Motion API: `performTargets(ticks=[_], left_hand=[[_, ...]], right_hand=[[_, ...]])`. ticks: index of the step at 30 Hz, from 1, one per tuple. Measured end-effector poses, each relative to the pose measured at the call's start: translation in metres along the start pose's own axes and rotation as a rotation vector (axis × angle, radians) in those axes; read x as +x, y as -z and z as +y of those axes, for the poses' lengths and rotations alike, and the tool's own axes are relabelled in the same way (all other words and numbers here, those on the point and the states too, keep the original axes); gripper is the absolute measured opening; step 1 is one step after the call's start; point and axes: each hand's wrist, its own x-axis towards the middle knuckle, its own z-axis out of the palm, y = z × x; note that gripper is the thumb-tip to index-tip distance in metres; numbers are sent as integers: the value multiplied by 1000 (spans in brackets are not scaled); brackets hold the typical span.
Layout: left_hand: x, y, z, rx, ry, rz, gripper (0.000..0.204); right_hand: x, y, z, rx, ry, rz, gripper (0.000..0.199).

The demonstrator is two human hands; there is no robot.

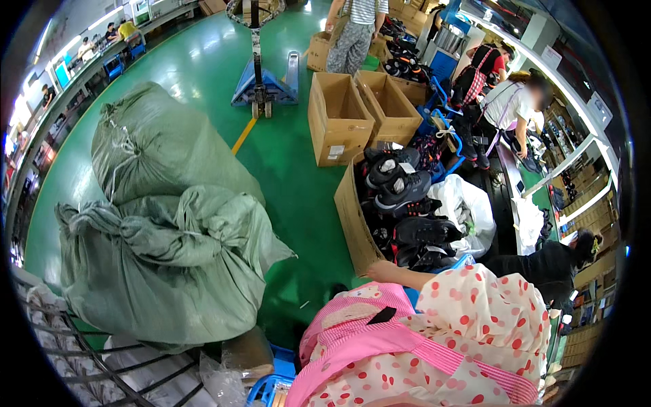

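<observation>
My right hand point(384, 271) is at the near corner of an open cardboard carton point(352, 227), just above my pink apron point(366, 319). Its forearm comes out of a white sleeve with red dots point(485, 298). The fingers are small and partly hidden, so their closure and any touch on the carton are unclear. Black sports shoes point(403, 193) with orange details are heaped in that carton. A white plastic bag point(468, 210) lies against its right side. My left hand does not show.
Two bulging green sacks point(163, 285) stand at left beside a wire cage point(81, 346). Ahead are two open cartons point(339, 122) and a blue pallet jack point(264, 88). Co-workers point(508, 102) stand along a bench at right; another person point(356, 34) stands beyond the cartons.
</observation>
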Motion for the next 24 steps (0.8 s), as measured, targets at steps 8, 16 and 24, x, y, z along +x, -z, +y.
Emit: performTargets(ticks=[8, 16, 24], left_hand=[[30, -51, 46, 41, 98, -46, 34], [21, -95, 157, 113, 279, 180, 30], [200, -167, 295, 126, 75, 81, 26]], right_hand=[[-98, 5, 84, 655, -603, -68, 23], [10, 150, 220, 489, -256, 115, 21], [260, 372, 275, 586, 256, 633, 15]])
